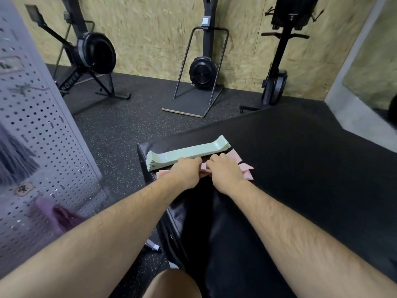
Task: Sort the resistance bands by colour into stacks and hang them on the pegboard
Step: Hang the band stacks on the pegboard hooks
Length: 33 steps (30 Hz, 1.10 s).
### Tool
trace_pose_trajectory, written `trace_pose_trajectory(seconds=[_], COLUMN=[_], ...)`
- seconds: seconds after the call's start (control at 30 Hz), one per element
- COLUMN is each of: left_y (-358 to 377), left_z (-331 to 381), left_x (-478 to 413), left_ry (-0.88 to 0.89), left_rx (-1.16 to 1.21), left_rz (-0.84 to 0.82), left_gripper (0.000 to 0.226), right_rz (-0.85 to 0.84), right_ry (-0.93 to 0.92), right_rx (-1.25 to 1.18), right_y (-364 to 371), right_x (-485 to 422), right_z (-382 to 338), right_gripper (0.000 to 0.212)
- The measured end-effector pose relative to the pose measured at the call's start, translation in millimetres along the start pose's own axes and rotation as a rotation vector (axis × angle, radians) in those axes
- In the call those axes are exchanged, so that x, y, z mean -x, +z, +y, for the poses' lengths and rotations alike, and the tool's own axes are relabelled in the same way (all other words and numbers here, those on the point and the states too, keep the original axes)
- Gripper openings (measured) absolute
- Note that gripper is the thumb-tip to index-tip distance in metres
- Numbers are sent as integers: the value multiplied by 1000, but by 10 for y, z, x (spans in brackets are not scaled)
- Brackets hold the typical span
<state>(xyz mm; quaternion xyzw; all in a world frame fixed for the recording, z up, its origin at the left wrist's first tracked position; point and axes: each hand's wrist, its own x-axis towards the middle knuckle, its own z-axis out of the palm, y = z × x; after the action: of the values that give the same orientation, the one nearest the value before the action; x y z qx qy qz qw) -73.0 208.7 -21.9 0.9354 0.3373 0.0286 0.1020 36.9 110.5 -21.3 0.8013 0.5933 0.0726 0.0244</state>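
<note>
- while both hands work near the left corner of the pad point(300, 160), the left hand point(187, 171) and right hand point(226, 173) sit side by side, almost touching, fingers curled down and gripping the pink bands point(247, 171).
- the pink bands lie untidily under the hands, with loose ends fanning out to the right of the right hand and a bit showing left of the left wrist.
- the green stack point(187, 152) lies neat just beyond the knuckles, right against the pink bands, its left end at the pad's corner.
- the pegboard point(43, 134) stands to the left, across a strip of speckled floor point(111, 130).
- purple bands point(59, 214) hang low on it, blurred; a darker bundle point(12, 157) higher up is too blurred to name.
- three machines stand along the wooden wall point(150, 29), well beyond the pad: a rower point(94, 52), a middle one point(202, 70) and one at the right point(278, 82).
- the pad's edge drops away just left of the green stack and the left wrist.
- its dark surface stretches wide to the right of the bands.
- a knee point(171, 284) shows at the bottom, beside the pad's edge.
</note>
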Motion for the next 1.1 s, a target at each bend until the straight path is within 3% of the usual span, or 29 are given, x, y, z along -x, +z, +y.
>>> trace_pose_trajectory(seconds=[0.3, 0.47, 0.6, 0.8, 0.9, 1.1], left_y=[-37, -147, -170, -209, -250, -622], left_z=[-76, -109, -110, -38, 1, 122], left_x=[-119, -253, -299, -240, -125, 292], left_ry=[-1, -106, -111, 19, 8, -140], left_rx=[24, 232, 242, 26, 39, 287], left_rz=[-6, -50, -171, -105, -8, 69], left_gripper=[26, 25, 29, 30, 21, 31], right_rz=[-36, -307, -357, -136, 40, 357], right_ry=[-83, -101, -127, -80, -73, -109], right_rx=[32, -91, -101, -23, -46, -184], right_y=[-117, -259, -250, -201, -268, -614], right_x=[-309, -583, -701, -485, -258, 136], right_z=[64, 123, 104, 97, 67, -30], right_gripper=[29, 35, 31, 23, 23, 20])
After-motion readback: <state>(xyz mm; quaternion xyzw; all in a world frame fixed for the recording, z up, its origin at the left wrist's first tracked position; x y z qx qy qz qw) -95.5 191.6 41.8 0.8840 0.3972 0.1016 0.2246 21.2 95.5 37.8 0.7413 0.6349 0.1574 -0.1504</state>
